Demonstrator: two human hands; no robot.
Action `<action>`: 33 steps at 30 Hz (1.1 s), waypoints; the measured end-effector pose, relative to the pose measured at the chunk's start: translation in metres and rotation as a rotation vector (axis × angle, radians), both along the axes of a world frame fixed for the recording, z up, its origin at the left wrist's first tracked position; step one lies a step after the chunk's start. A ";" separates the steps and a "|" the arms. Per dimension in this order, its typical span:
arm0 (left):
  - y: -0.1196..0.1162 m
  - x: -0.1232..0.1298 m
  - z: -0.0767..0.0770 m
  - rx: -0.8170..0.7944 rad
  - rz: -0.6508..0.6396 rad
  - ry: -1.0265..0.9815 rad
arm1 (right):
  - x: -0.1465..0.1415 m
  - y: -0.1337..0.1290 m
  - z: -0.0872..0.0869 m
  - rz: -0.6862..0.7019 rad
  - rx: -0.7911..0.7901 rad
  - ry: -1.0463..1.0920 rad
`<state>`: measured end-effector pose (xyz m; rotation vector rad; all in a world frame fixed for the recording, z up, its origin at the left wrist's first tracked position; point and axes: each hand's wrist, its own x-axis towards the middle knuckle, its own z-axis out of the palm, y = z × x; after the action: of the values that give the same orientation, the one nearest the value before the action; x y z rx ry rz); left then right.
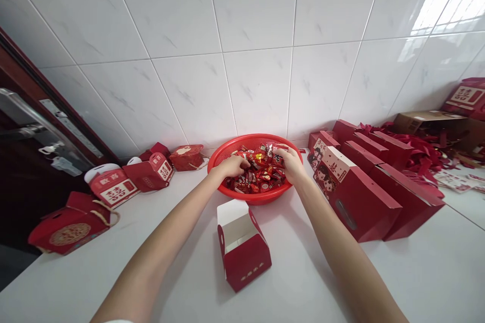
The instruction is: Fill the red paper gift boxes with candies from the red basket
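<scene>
A red plastic basket [257, 199] against the tiled wall holds many wrapped candies [261, 174]. My left hand [234, 165] reaches over its left rim, fingers curled together at the candies; whatever they hold is too small to name. At the right side of the basket, my right hand [290, 161] grips a candy packet [278, 156] with dark lettering. Just in front of the basket stands an open red box [248, 262], its white flap raised; the part of its inside that shows is white, with nothing seen in it.
Closed red boxes [117, 189] stand at the left beside a dark door [34, 156]. To the right are rows of red boxes [364, 202], red ribbons [420, 156] and a cardboard box [428, 120].
</scene>
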<state>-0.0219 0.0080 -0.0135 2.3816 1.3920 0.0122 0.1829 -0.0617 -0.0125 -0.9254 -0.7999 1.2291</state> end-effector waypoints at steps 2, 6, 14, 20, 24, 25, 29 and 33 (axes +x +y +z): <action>-0.002 0.000 0.000 0.002 -0.002 0.055 | 0.000 0.000 0.000 0.005 0.003 -0.003; -0.009 0.008 0.007 -0.010 -0.062 0.112 | -0.001 -0.003 0.004 0.013 0.001 -0.002; -0.015 0.040 0.010 -0.038 -0.168 0.165 | -0.002 -0.003 0.004 0.007 0.014 0.000; -0.013 0.058 0.000 -0.071 -0.136 0.227 | -0.002 -0.001 0.003 0.002 0.012 0.003; -0.013 0.059 -0.003 -0.096 -0.140 0.175 | -0.002 -0.002 0.003 0.012 0.020 0.010; -0.013 0.057 -0.003 -0.102 -0.139 0.152 | -0.002 -0.002 0.004 0.018 0.025 0.010; -0.015 0.043 0.002 -0.119 -0.124 0.015 | -0.002 -0.003 0.004 0.045 0.044 0.002; -0.023 0.029 0.009 -0.048 -0.067 -0.213 | -0.002 -0.004 0.004 0.056 0.059 -0.003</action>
<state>0.0070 -0.0149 -0.0046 2.3096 1.2000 0.2056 0.1806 -0.0662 -0.0087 -0.8623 -0.8655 1.2466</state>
